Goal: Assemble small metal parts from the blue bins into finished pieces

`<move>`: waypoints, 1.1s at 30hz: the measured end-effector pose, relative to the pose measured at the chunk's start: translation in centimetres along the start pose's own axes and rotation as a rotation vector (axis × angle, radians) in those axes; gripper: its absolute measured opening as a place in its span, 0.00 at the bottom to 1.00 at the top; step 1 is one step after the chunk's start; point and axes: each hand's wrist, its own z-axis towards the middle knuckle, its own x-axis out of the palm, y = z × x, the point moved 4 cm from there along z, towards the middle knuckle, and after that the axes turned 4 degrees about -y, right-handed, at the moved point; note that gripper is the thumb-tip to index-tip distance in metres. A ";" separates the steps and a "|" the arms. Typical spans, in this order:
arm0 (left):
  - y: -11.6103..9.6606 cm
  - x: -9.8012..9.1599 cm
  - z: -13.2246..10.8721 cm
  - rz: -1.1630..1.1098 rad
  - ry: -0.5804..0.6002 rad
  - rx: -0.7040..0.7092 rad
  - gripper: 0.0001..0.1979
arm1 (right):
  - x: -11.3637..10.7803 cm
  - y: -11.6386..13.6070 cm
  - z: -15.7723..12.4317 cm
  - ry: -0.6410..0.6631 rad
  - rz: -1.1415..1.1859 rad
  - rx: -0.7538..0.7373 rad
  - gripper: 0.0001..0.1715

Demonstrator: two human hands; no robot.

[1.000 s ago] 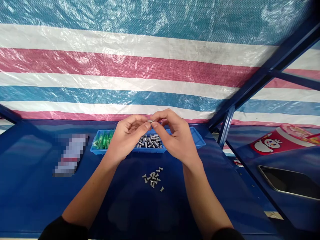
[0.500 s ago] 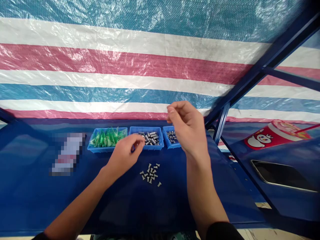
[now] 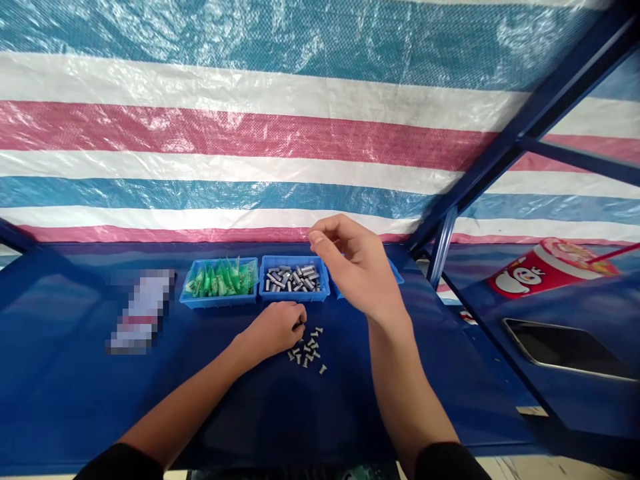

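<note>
Small silvery screw-like pieces (image 3: 311, 350) lie in a loose pile on the blue table. My left hand (image 3: 280, 327) is at the pile's upper left edge, fingers closed and curled down. Whatever it pinches is hidden. My right hand (image 3: 357, 263) is raised in front of the right blue bin (image 3: 398, 272), covering most of it. Its thumb and index finger are pressed together, and I cannot make out anything between them. Between the hands, further back, the middle blue bin (image 3: 295, 298) holds metal cylinders (image 3: 295, 277).
A left blue bin (image 3: 219, 303) holds green packets (image 3: 220, 277). A blurred white item (image 3: 145, 310) lies further left. On the right, past a blue metal frame (image 3: 480, 173), are a red cup (image 3: 545, 270) and a phone (image 3: 565, 350). A striped sheet (image 3: 225, 133) hangs behind.
My left hand has moved from the middle bin down and right to the pile of screw-like pieces. The right hand has shifted left and slightly down, still pinched.
</note>
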 end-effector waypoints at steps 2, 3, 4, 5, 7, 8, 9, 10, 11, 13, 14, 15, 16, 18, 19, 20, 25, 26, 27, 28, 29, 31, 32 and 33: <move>0.3 -0.1 0.0 0.004 -0.019 -0.009 0.10 | 0.1 -0.2 0.1 0.009 0.003 0.004 0.07; 0.3 -0.2 0.0 0.008 -0.029 -0.014 0.12 | 0.1 -0.3 0.2 0.013 0.005 0.009 0.07; 0.3 -0.2 0.0 0.012 -0.039 -0.019 0.13 | 0.2 -0.4 0.3 0.018 0.005 0.016 0.08; 0.3 -0.2 -0.1 0.017 -0.045 -0.023 0.14 | 0.2 -0.5 0.4 0.025 0.002 0.023 0.08; 0.0 0.0 -0.2 0.029 -0.045 -0.020 0.13 | 0.3 -0.7 0.5 0.039 -0.009 0.034 0.08; -0.2 0.1 -0.2 0.035 -0.037 -0.014 0.12 | 0.3 -0.7 0.5 0.044 -0.016 0.038 0.09; -0.4 0.3 -0.3 0.041 -0.024 -0.006 0.11 | 0.2 -0.7 0.5 0.048 -0.021 0.039 0.09; -0.6 0.4 -0.3 0.048 -0.010 0.003 0.10 | 0.2 -0.7 0.5 0.051 -0.025 0.038 0.09; -0.8 0.5 -0.4 0.054 0.004 0.010 0.10 | 0.1 -0.6 0.5 0.053 -0.028 0.036 0.09; -1.0 0.5 -0.5 0.059 0.019 0.018 0.10 | 0.0 -0.6 0.4 0.057 -0.026 0.030 0.09; -1.0 0.4 -0.7 0.058 0.019 0.018 0.11 | -0.1 -0.5 0.4 0.059 -0.023 0.026 0.09; -1.1 0.3 -0.8 0.055 0.015 0.016 0.11 | -0.2 -0.5 0.4 0.060 -0.020 0.025 0.08; -1.2 0.2 -1.0 0.049 0.009 0.016 0.12 | -0.2 -0.4 0.3 0.061 -0.017 0.024 0.08; -1.4 0.0 -1.4 0.033 -0.005 0.025 0.12 | -0.3 -0.4 0.3 0.061 -0.014 0.022 0.08; -1.6 0.0 -1.6 0.031 -0.009 0.030 0.12 | -0.3 -0.3 0.3 0.063 -0.013 0.019 0.08; -1.8 0.1 -1.7 0.038 -0.010 0.033 0.11 | -0.2 -0.3 0.3 0.067 -0.013 0.015 0.08; -2.1 0.9 -1.4 0.135 0.005 -0.024 0.10 | 0.1 -0.1 0.1 0.103 -0.006 -0.021 0.08; -2.1 1.0 -1.2 0.139 0.003 -0.038 0.10 | 0.1 0.0 0.1 0.109 -0.006 -0.026 0.08; -2.1 1.1 -0.9 0.138 -0.001 -0.051 0.10 | 0.1 0.0 0.0 0.114 -0.006 -0.028 0.08; -2.0 1.1 -0.7 0.133 -0.008 -0.062 0.09 | 0.1 0.1 0.0 0.118 -0.006 -0.028 0.08; -2.0 1.0 -0.5 0.123 -0.018 -0.072 0.09 | 0.0 0.1 0.0 0.121 -0.006 -0.026 0.08; -2.0 0.3 -0.1 0.086 -0.046 -0.079 0.09 | -0.1 0.0 0.0 0.127 -0.002 -0.018 0.07; -2.0 -0.3 0.0 0.068 -0.060 -0.079 0.09 | -0.1 -0.2 0.1 0.130 0.000 -0.008 0.07; -2.1 -1.2 0.0 0.032 -0.089 -0.077 0.09 | -0.1 -0.5 0.2 0.135 0.004 0.007 0.08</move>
